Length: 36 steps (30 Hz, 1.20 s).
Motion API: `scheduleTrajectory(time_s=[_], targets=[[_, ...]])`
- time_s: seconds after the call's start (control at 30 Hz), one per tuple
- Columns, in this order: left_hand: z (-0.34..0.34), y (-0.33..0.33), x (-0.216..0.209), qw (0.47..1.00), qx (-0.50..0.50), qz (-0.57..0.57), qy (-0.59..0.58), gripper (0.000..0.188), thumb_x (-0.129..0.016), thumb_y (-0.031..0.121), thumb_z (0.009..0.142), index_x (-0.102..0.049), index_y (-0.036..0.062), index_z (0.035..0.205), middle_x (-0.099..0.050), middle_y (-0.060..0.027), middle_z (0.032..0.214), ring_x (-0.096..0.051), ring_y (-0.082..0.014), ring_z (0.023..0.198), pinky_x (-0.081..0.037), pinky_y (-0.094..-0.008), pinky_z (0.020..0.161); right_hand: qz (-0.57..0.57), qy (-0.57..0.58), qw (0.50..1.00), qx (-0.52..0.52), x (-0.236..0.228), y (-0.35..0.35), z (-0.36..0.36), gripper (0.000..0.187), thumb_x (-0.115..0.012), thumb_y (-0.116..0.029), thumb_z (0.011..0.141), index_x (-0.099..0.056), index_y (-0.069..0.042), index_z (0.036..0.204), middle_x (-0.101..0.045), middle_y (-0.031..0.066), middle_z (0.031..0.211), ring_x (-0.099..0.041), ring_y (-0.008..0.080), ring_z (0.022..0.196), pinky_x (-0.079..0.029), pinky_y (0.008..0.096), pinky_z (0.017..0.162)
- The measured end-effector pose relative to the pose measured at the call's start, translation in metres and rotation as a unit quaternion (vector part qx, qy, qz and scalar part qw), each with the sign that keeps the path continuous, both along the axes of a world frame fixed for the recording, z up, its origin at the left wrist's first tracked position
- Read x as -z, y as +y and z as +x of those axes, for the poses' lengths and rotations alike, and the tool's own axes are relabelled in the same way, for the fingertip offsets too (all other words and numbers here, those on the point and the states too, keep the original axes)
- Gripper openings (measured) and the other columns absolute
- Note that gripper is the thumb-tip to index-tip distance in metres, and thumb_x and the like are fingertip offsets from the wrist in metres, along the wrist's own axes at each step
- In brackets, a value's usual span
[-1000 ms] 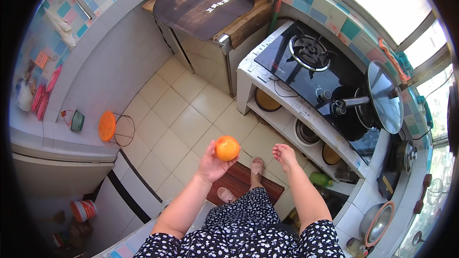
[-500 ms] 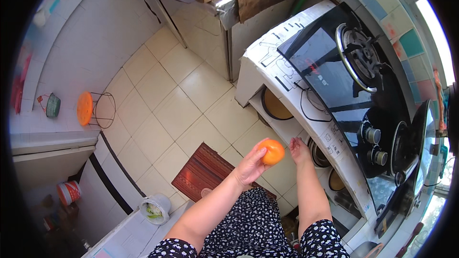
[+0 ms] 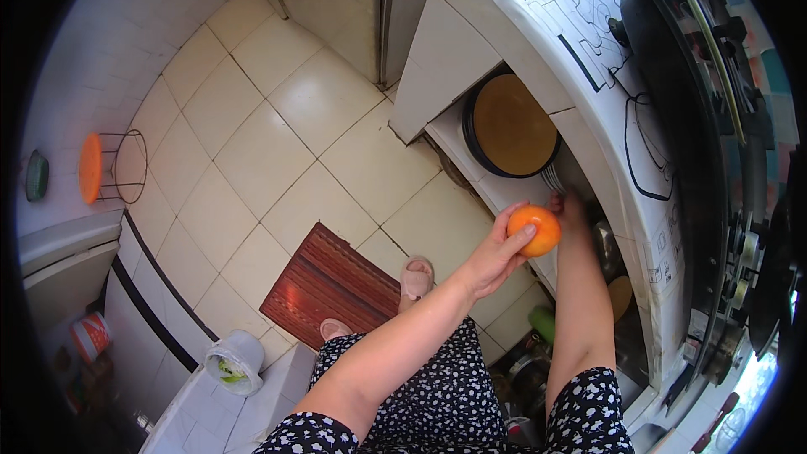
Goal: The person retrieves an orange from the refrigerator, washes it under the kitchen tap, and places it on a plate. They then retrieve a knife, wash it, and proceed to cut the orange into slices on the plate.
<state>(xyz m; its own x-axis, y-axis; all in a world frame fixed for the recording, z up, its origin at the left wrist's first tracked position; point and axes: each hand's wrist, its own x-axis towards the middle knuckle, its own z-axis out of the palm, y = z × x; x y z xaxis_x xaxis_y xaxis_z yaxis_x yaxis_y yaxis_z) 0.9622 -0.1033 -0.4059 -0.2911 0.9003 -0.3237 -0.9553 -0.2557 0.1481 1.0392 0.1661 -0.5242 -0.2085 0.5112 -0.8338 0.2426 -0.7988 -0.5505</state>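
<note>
Though I already have the orange grasped in the left hand, by the shelf, the right hand is inside there, not yet out; its grip I cannot tell

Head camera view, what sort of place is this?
Most likely a small home kitchen: a black stove lies along the right, a pail with green bits stands at lower left, and the left hand holds an orange fruit.
</note>
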Motion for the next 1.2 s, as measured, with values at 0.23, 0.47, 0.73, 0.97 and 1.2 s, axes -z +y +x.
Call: scheduleTrajectory(time_s=[0.23,0.47,0.73,0.97,1.2], targets=[[0.004,-0.007,-0.017,1.0,0.0,-0.022,0.012,0.068,-0.058,0.03,0.091,-0.017,0.0165,0.144,-0.035,-0.0074,0.136,-0.037,-0.02,0.126,-0.032,-0.0386,0.106,0.144,0.045,0.988,0.032,-0.069,-0.042,-0.007,0.029,-0.044,-0.027,0.094,-0.056,-0.005,0.109,-0.064,0.0121,0.093,-0.065,0.022,0.08,-0.057,0.0274,0.06],[0.01,-0.032,-0.074,0.991,-0.003,-0.081,0.103,0.075,-0.061,0.033,0.089,-0.016,0.0092,0.145,-0.035,-0.0121,0.138,-0.035,-0.0215,0.128,-0.032,-0.0357,0.104,0.111,0.022,0.989,0.095,-0.121,-0.15,0.072,0.031,-0.037,-0.015,0.094,-0.046,0.003,0.116,-0.058,0.0156,0.108,-0.063,0.0253,0.088,-0.054,0.0342,0.077],[0.008,-0.086,-0.182,0.914,0.152,-0.177,0.333,0.065,-0.063,0.032,0.088,-0.03,0.0031,0.137,-0.047,-0.012,0.125,-0.047,-0.0188,0.116,-0.04,-0.0322,0.098,0.007,0.033,0.979,-0.202,-0.31,-0.252,0.095,0.034,-0.036,-0.017,0.094,-0.046,0.005,0.119,-0.061,0.0163,0.105,-0.064,0.0241,0.085,-0.055,0.033,0.072],[-0.014,-0.131,-0.314,0.724,0.166,-0.285,0.606,0.06,-0.056,0.038,0.09,-0.039,0.003,0.135,-0.044,-0.0211,0.125,-0.042,-0.0318,0.12,-0.035,-0.0385,0.1,0.02,0.111,0.921,-0.372,-0.415,-0.253,0.056,0.035,-0.036,-0.016,0.097,-0.043,0.006,0.123,-0.057,0.0165,0.112,-0.064,0.0245,0.087,-0.058,0.0303,0.067],[-0.081,-0.158,-0.415,0.368,-0.02,-0.425,0.827,0.039,-0.054,0.029,0.089,-0.054,0.0101,0.123,-0.052,-0.0086,0.124,-0.042,-0.0278,0.119,-0.032,-0.0431,0.1,0.053,0.183,0.896,-0.401,-0.48,-0.25,-0.015,0.036,-0.037,-0.017,0.095,-0.049,0.009,0.115,-0.064,0.0172,0.094,-0.066,0.0253,0.074,-0.056,0.0298,0.063]])
